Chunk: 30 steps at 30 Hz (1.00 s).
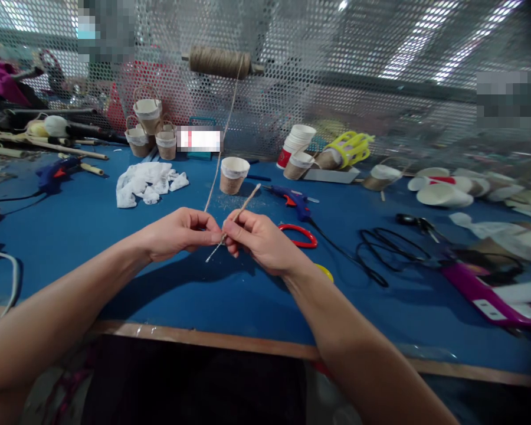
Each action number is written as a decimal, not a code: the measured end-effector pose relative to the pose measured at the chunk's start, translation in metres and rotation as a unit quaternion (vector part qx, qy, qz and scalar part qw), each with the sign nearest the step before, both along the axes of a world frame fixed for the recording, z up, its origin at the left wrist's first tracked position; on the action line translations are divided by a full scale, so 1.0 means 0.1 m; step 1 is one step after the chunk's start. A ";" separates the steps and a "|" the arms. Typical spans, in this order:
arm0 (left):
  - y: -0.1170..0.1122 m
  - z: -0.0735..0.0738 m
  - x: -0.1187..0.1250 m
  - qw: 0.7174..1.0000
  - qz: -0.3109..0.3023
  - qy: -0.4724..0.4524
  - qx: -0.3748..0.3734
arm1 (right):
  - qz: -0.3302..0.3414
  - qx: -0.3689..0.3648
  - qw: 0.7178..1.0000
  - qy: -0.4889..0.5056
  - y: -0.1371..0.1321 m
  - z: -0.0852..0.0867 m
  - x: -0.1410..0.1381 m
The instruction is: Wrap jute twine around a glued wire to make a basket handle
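My right hand (261,239) is closed in a pinch around a thin wire (213,253). Its upper length is wrapped in twine, and the lower end shows bare and pale. Beside it, my left hand (183,233) pinches the twine (228,121) close to the wire; the fingertips of both hands nearly meet. That strand runs up from the left hand to a spool of brown twine (220,62) mounted on the mesh screen. Just beyond the hands stands a paper cup (232,182) wrapped in twine, with white lace at its rim.
Red-handled scissors (308,237) and a blue glue gun (295,202) lie right of my hands. White lace (144,183) is bunched to the left, near another glue gun (55,175). Small handled buckets (148,118) and stacked paper cups (300,141) stand along the mesh.
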<state>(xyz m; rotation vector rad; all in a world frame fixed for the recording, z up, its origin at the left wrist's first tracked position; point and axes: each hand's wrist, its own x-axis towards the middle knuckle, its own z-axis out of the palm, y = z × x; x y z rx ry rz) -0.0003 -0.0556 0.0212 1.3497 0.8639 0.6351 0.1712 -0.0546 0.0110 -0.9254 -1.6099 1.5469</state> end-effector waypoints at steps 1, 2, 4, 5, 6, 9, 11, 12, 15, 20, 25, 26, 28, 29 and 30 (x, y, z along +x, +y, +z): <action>0.00 0.00 0.00 1.000 -0.004 -0.004 0.000 | 0.002 -0.007 1.000 0.008 0.00 0.00 0.00; 0.00 0.00 0.00 1.000 -0.008 -0.007 0.000 | 0.003 -0.014 1.000 0.016 -0.01 0.01 0.00; 0.00 0.01 0.00 1.000 -0.012 -0.007 0.000 | 0.005 -0.025 0.999 0.027 -0.01 0.01 0.00; -0.01 0.00 0.00 1.000 -0.012 -0.005 0.003 | 0.005 -0.029 0.999 0.029 -0.01 0.01 0.00; -0.01 0.00 0.01 1.000 -0.008 -0.002 0.007 | 0.005 -0.031 0.999 0.030 -0.01 0.02 0.00; -0.02 -0.02 0.03 0.999 0.013 0.012 0.033 | -0.002 -0.027 0.999 0.026 0.00 0.01 0.01; -0.02 -0.03 0.04 0.998 0.026 0.028 0.052 | -0.008 -0.021 1.000 0.016 0.00 0.00 0.01; -0.02 -0.04 0.05 0.997 0.029 0.037 0.061 | -0.010 -0.018 1.000 0.008 0.00 -0.01 0.01; -0.02 -0.04 0.06 0.994 0.037 0.059 0.083 | -0.017 -0.006 1.000 -0.017 0.00 -0.02 0.01; 0.00 -0.05 0.07 0.987 0.059 0.092 0.119 | -0.051 0.018 0.997 -0.051 0.00 -0.03 -0.01; 0.00 -0.05 0.04 0.989 0.060 0.094 0.095 | -0.072 0.041 0.994 -0.070 -0.01 -0.01 -0.03; 0.00 -0.05 0.03 0.991 0.055 0.090 0.082 | -0.073 0.044 0.994 -0.074 -0.01 -0.01 -0.03; 0.00 -0.05 0.03 0.994 0.046 0.083 0.062 | -0.075 0.050 0.992 -0.084 -0.01 -0.01 -0.03; 0.00 -0.04 0.03 0.994 0.045 0.081 0.057 | -0.076 0.052 0.992 -0.090 -0.01 -0.01 -0.03; 0.00 -0.04 0.03 0.994 0.046 0.078 0.055 | -0.078 0.056 0.991 -0.095 -0.01 -0.01 -0.03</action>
